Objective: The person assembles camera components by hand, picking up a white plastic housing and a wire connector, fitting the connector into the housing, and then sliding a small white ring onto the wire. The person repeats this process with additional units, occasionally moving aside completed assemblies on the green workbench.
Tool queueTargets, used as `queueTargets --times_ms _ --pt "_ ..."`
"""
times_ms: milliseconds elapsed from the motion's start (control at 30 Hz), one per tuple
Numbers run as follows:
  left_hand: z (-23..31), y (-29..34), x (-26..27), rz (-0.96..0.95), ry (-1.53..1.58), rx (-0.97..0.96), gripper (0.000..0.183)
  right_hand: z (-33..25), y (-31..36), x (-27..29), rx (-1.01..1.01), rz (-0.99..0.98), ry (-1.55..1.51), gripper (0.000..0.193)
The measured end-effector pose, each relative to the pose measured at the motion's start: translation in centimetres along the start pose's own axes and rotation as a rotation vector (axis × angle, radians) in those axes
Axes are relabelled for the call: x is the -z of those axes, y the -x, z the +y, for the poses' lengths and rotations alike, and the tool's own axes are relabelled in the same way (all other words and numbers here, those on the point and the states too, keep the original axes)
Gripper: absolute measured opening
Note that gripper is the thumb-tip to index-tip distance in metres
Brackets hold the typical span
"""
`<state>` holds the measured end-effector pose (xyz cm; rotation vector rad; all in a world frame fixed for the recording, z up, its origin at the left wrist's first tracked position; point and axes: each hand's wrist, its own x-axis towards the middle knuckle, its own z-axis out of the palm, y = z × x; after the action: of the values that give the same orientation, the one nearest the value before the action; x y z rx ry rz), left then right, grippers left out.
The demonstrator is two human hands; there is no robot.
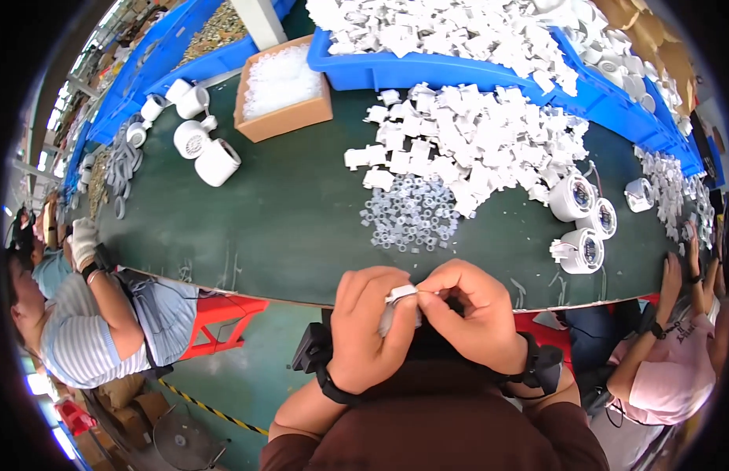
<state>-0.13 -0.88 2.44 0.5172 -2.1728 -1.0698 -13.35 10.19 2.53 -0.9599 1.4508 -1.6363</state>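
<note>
My left hand (371, 328) is closed around a small white plastic part (400, 293), held just off the near edge of the table. Part of a pale, rounded body shows below the fingers; the palm hides the rest. Thumb and forefinger of my right hand (476, 318) are pinched together at the right end of that part. Whatever lies between those fingertips is too small to make out. Beyond my hands is a pile of small translucent grey rings (411, 216), and behind it a heap of white plastic brackets (490, 145).
Round white housings stand on the right (590, 251) and far left (217, 162). A cardboard box (290, 122) holds clear pieces. Blue bins (427, 72) of white parts line the back. People sit on both sides, a gloved hand (83, 239) at left.
</note>
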Motion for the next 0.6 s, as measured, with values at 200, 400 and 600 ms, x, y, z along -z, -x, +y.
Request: queueTargets --times_ms 200,400,600 --pt "0.1 0.4 0.4 -0.016 -0.016 0.066 0.01 -1.3 -2.1 4.5 0.189 0.029 0.514 0.015" --pt "0.1 0.2 0.2 -0.024 -0.003 0.024 0.008 0.0 -5.0 6.2 0.389 0.123 1.018 0.019" --pt "-0.5 0.7 0.2 0.018 0.03 0.007 0.011 0.7 -3.6 7.6 0.353 0.21 0.914 0.017"
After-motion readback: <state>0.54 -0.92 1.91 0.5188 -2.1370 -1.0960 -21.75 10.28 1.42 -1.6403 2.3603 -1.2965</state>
